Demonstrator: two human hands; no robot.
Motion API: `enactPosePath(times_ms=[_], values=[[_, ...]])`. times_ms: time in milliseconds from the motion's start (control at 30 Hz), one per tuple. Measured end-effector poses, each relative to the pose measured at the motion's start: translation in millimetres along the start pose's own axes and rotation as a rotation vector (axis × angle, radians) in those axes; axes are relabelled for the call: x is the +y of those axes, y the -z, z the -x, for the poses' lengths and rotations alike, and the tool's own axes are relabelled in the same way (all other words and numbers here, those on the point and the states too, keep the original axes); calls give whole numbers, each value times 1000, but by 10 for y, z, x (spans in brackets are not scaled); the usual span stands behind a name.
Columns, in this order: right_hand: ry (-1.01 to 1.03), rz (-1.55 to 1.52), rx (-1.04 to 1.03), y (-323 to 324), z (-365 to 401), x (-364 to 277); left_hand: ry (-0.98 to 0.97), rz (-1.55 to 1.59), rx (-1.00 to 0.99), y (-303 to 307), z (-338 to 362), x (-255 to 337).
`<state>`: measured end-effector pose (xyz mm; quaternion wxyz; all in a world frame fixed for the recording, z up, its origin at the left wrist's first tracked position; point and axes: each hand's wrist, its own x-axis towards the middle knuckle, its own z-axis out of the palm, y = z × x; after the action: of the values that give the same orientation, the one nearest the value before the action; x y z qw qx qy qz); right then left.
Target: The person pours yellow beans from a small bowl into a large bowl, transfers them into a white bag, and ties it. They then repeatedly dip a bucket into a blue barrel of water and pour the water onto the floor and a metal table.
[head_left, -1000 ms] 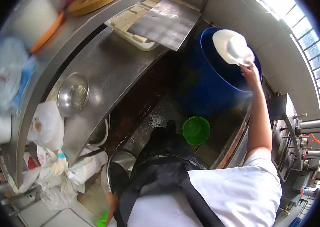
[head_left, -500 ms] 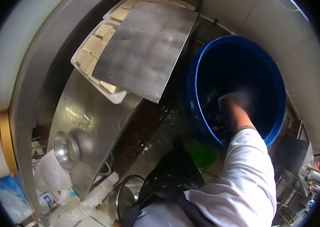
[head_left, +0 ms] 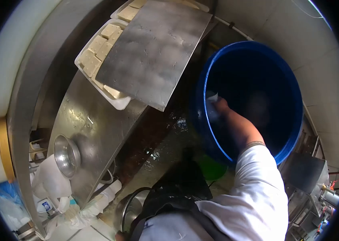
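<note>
A round steel pot [head_left: 131,209] is seen on the wet floor at the bottom edge, with a green plastic bucket [head_left: 213,168] beyond it. The right hand [head_left: 221,107] is reached into the large blue plastic tub [head_left: 290,132], closed on a small white cloth [head_left: 211,97] pressed to the inner wall. On the steel counter [head_left: 97,132] to the left, a steel bowl [head_left: 67,156] and a white tray of pale blocks [head_left: 97,52] under a grey metal sheet [head_left: 153,52] are set.
</note>
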<state>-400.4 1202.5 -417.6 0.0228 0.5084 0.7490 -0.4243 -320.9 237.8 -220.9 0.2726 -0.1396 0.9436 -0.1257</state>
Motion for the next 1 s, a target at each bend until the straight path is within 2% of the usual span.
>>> enactPosePath(times_ms=[67,100,167,233,267,333,367,400,433,467,533,567,600,667,767,833,867,900,933,1000], values=[[-69,-314,-18,204,147,-187,-10,6,22,-115,24,-103],[-63,-307,-14,298,248,-291,-18,7,36,-173,46,-185],[-8,-543,63,515,543,-563,-41,9,50,-290,40,-307],[48,-653,165,857,952,-836,-85,10,-6,-352,-53,-461],[112,-521,214,1086,1270,-1048,-117,9,-62,-458,3,-504],[312,-273,362,1382,1485,-1054,-102,78,32,-181,276,-243],[443,-375,435,1489,2046,-1363,-121,130,40,-255,306,-348],[601,-248,535,1583,2195,-1398,-140,182,49,-369,286,-498],[637,-36,658,1661,2673,-1665,-82,202,50,-471,293,-595],[750,54,759,1708,3035,-1792,-33,221,49,-573,269,-678],[776,134,832,1768,3704,-2004,-37,299,24,-852,178,-956],[828,-37,778,1740,4028,-2083,-17,297,41,-951,228,-1035],[913,-35,784,1714,4259,-2049,3,294,57,-1025,275,-1105],[948,-45,774,1481,4992,-2153,39,408,46,-1041,390,-1207],[1143,30,621,877,5601,-2121,86,465,8,-1507,198,-1406],[1236,276,536,464,5837,-2020,119,488,-4,-1806,272,-1534],[1182,323,450,206,5948,-1961,136,494,5,-1902,303,-1614],[963,338,300,-65,6065,-1883,143,501,-1,-1986,363,-1693],[869,372,162,-385,6106,-1784,177,537,5,-2067,432,-1763],[792,365,-165,-1117,6254,-1552,212,570,5,-2223,518,-1940]])
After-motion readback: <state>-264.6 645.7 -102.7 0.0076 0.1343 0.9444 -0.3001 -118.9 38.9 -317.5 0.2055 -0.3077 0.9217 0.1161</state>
